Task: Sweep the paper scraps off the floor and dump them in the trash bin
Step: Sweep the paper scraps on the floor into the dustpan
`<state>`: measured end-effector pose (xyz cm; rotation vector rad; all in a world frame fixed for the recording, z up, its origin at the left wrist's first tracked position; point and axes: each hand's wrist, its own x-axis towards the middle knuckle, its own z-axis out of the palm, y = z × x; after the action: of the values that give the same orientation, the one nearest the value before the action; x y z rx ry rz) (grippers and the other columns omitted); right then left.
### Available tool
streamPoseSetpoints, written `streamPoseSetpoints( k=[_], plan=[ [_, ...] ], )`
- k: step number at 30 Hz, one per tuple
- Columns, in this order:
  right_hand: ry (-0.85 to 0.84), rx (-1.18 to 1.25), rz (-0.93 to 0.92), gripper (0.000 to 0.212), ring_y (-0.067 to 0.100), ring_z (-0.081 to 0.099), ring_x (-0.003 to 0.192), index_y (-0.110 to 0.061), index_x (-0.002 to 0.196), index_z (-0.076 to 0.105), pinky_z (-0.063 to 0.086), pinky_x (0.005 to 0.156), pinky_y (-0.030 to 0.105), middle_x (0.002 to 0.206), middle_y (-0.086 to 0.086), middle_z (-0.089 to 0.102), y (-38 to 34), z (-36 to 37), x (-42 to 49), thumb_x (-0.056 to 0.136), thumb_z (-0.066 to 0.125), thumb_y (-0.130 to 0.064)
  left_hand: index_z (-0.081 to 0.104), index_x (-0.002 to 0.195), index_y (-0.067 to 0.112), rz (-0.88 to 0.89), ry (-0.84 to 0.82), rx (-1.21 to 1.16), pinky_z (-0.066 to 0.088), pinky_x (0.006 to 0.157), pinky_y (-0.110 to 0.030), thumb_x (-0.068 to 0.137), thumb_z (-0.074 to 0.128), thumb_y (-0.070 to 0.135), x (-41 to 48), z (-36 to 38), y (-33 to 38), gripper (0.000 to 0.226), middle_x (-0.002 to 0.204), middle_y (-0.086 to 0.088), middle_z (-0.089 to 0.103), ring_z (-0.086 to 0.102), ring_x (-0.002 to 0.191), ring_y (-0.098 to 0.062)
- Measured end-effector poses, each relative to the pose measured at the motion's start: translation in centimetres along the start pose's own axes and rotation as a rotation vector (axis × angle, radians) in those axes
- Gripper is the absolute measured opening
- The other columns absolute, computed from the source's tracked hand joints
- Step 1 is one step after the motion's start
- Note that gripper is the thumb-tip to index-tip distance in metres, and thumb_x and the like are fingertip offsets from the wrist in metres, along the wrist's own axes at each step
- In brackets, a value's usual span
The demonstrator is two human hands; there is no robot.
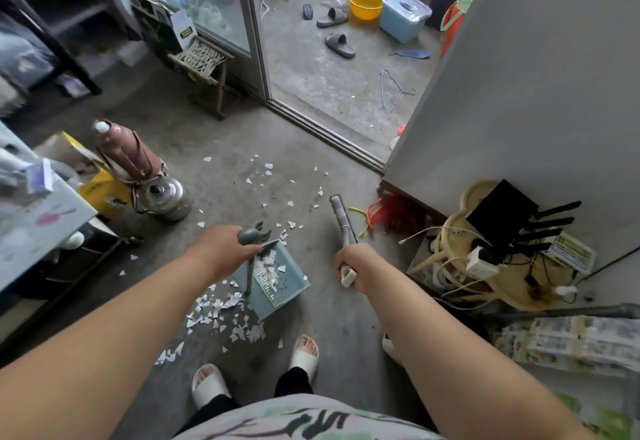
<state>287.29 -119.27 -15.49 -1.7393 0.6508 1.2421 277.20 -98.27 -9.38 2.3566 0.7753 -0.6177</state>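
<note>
The bare concrete floor filled most of the view, and both forearms reached forward and down over it from the person's body. The light blue dustpan sat on the floor between the hands, already carrying some scraps against its comb teeth. The left hand curled round the top of the dustpan's upright handle, knuckles up. The right hand was fisted round the broom near its top end. The broom's long axis ran away from the person, and the broom head lay beyond and to the right of the pan.

The thickest heap of paper scraps lay on the pan's near left side, toward the sandalled feet and below the left hand. That put it across the pan from the broom head. Thinner scattered scraps lay farther out. Reaching the heap would probably mean bringing the broom round the pan or turning the pan. Which side the pan's mouth faced could not be told, and no trash bin was identifiable.
</note>
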Motion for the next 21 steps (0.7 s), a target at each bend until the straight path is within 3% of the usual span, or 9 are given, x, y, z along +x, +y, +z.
streamPoseSetpoints(
  k=[2, 4, 6, 9, 13, 16, 21],
  plan=[
    [0.023, 0.008, 0.029, 0.027, 0.013, 0.042, 0.054, -0.014, 0.067, 0.040, 0.040, 0.044, 0.018, 0.066, 0.002, 0.044, -0.3, -0.6, 0.4, 0.085, 0.048, 0.005, 0.063, 0.089, 0.018, -0.008, 0.009, 0.015, 0.042, 0.054, -0.025, 0.088, 0.067, 0.040, -0.2, 0.1, -0.4, 0.023, 0.074, 0.000, 0.060, 0.058, 0.062, -0.017],
    [0.036, 0.057, 0.115, 0.033, 0.010, 0.034, 0.050, -0.015, 0.063, 0.034, 0.031, 0.039, 0.011, 0.061, 0.000, 0.039, -0.4, -0.7, 1.0, 0.090, 0.041, 0.003, 0.063, 0.091, 0.018, -0.015, 0.011, 0.030, 0.044, 0.058, -0.026, 0.087, 0.066, 0.042, -0.4, 0.2, -0.6, 0.025, 0.079, -0.002, 0.062, 0.061, 0.067, -0.020],
    [0.003, 0.071, 0.155, 0.032, 0.010, 0.036, 0.049, -0.014, 0.064, 0.036, 0.031, 0.040, 0.013, 0.059, 0.000, 0.038, -0.6, 0.0, 1.1, 0.090, 0.042, 0.002, 0.061, 0.090, 0.018, -0.022, 0.014, 0.036, 0.041, 0.057, -0.026, 0.088, 0.065, 0.042, -0.8, 0.1, -0.8, 0.024, 0.081, -0.003, 0.062, 0.059, 0.068, -0.020],
    [-0.043, 0.022, 0.171, 0.019, 0.016, 0.044, 0.043, -0.012, 0.078, 0.045, 0.034, 0.035, 0.011, 0.056, 0.007, 0.044, -0.4, 1.3, 0.8, 0.087, 0.047, 0.003, 0.062, 0.088, 0.017, -0.037, 0.028, 0.012, 0.038, 0.055, -0.025, 0.088, 0.065, 0.042, -1.3, -0.3, -1.2, 0.026, 0.081, -0.004, 0.063, 0.057, 0.067, -0.020],
    [-0.121, 0.137, 0.133, 0.024, 0.011, 0.042, 0.048, -0.019, 0.094, 0.048, 0.037, 0.035, 0.014, 0.064, 0.004, 0.041, -0.2, 2.9, 0.8, 0.084, 0.045, 0.003, 0.059, 0.078, 0.018, -0.071, 0.059, -0.076, 0.037, 0.052, -0.025, 0.087, 0.067, 0.040, -2.0, -1.0, -2.5, 0.025, 0.071, -0.001, 0.059, 0.055, 0.061, -0.016],
    [-0.159, 0.217, 0.069, 0.016, 0.009, 0.046, 0.035, -0.015, 0.081, 0.045, 0.035, 0.034, 0.013, 0.063, 0.002, 0.036, -1.0, 3.5, 0.7, 0.086, 0.041, 0.000, 0.057, 0.075, 0.019, -0.097, 0.081, -0.088, 0.035, 0.052, -0.026, 0.088, 0.066, 0.040, -3.0, -1.2, -3.6, 0.026, 0.070, 0.000, 0.057, 0.054, 0.062, -0.015],
    [-0.183, 0.378, 0.059, 0.019, 0.012, 0.046, 0.026, -0.012, 0.073, 0.038, 0.036, 0.032, 0.011, 0.047, 0.003, 0.042, -1.9, 5.1, -0.8, 0.086, 0.043, 0.001, 0.053, 0.071, 0.019, -0.160, 0.107, -0.148, 0.037, 0.054, -0.027, 0.088, 0.065, 0.039, -5.1, -1.1, -6.1, 0.029, 0.069, -0.002, 0.058, 0.055, 0.064, -0.018]
  ],
)
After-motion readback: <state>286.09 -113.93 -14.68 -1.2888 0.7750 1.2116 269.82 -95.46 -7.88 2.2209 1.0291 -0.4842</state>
